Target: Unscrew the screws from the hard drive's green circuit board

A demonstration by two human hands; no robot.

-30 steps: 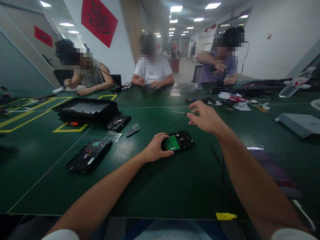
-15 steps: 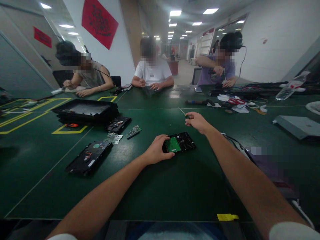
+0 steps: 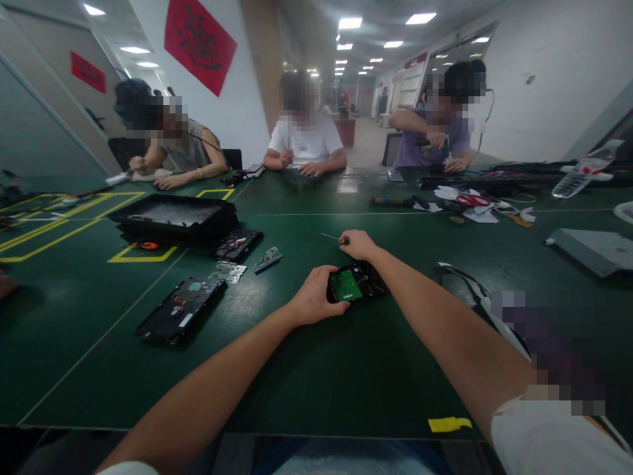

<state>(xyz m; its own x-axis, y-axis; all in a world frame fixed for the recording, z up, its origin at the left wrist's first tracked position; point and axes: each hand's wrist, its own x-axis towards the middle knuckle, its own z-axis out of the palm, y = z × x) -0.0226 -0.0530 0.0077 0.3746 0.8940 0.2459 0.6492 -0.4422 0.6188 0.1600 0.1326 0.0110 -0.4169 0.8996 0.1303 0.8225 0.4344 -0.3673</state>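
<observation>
- The hard disk drive (image 3: 359, 285) lies flat on the green counter (image 3: 316, 382), with its green circuit board facing up; it is the landmark for all places below.
- The left hand (image 3: 316, 295) has its grip clamped on the left end of the drive, with the thumb at the near edge and the fingers at the far edge.
- The right hand (image 3: 359, 245) is just beyond the drive, and its grip is closed together on the handle of a thin screwdriver (image 3: 343, 241). The shank points to the left. Whether this hand touches the drive, I cannot tell.
- The right forearm hides the right far corner of the drive.
- To the left of the drive and somewhat farther is a narrow circuit board (image 3: 268, 259); more to the left is a flat circuit board (image 3: 229, 271).
- Well to the left of the drive lies a black casing (image 3: 182, 309), and behind it are stacked black trays (image 3: 173, 232).
- Well to the right of the drive is a grey metal box (image 3: 591, 251), with a plastic bottle (image 3: 586, 173) beyond it.
- Nearer than the drive, a yellow tape piece (image 3: 449, 424) marks the counter's edge.
</observation>
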